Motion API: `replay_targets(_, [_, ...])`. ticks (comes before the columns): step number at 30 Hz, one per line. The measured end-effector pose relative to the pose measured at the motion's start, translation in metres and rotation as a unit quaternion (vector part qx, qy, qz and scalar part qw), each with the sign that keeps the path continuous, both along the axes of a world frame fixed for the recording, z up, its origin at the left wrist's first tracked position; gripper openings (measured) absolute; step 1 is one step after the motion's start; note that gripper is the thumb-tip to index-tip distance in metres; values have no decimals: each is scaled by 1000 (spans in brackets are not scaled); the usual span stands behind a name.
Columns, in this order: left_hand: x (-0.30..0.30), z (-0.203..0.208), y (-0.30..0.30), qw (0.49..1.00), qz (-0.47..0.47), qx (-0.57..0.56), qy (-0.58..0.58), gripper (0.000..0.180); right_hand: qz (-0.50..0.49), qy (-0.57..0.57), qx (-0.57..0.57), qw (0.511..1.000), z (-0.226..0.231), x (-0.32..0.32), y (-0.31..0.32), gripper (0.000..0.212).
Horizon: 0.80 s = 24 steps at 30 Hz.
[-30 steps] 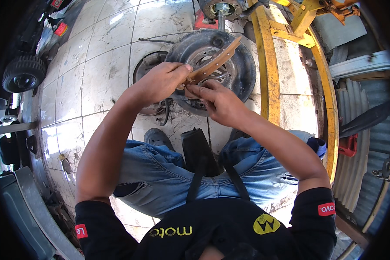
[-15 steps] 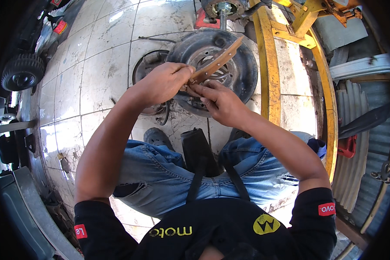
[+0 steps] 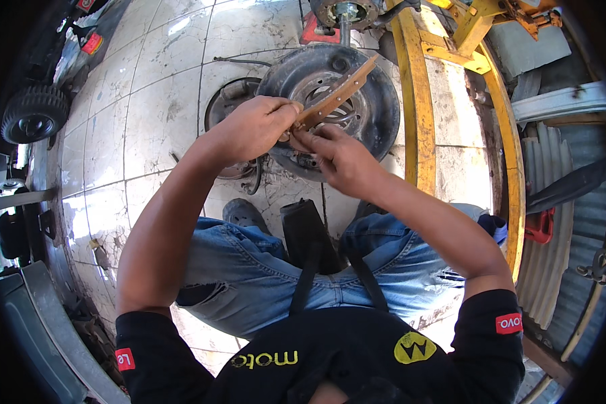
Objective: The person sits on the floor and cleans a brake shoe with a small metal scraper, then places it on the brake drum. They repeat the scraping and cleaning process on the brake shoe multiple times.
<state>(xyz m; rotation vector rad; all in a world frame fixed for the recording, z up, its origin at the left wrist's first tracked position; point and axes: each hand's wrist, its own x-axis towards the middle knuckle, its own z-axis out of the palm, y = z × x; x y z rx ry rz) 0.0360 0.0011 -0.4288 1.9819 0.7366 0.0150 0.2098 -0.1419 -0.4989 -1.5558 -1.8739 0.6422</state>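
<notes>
Between my hands is a curved brown brake shoe [image 3: 334, 96] with rivets along its lining, its free end pointing up and to the right. My left hand [image 3: 257, 126] pinches its lower end between thumb and fingers. My right hand [image 3: 342, 156] closes on the same end from below, fingers bent against it. The fingers partly cover that end, so any small part there is hidden. Under the shoe, a dark steel wheel rim [image 3: 378, 124] lies on the floor. Beside it on the left sits a round brake backing plate [image 3: 217, 106], partly covered by my left hand and forearm.
A yellow metal frame [image 3: 416, 108] stands to the right. Beyond the wheel rim is a hub assembly on a shaft [image 3: 345, 20], near a red object [image 3: 318, 30]. A small tyred wheel [image 3: 36, 113] is at the far left. A black pouch [image 3: 308, 229] hangs between my knees.
My right hand's fingers have shifted slightly at the brake shoe's lower end. The left hand and the shoe stay almost in place.
</notes>
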Motion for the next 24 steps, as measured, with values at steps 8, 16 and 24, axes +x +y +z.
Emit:
replay_targets(8, [5,3,-1,998,33,-52,25,47,13,-14,41,999,-1,2,-1,56])
replay_targets(16, [5,4,0,999,18,-22,33,46,14,32,29,999,-4,-5,-3,57])
replay_targets(24, [4,0,-5,998,60,-20,-26,46,14,-4,4,1000,-1,1,-2,58])
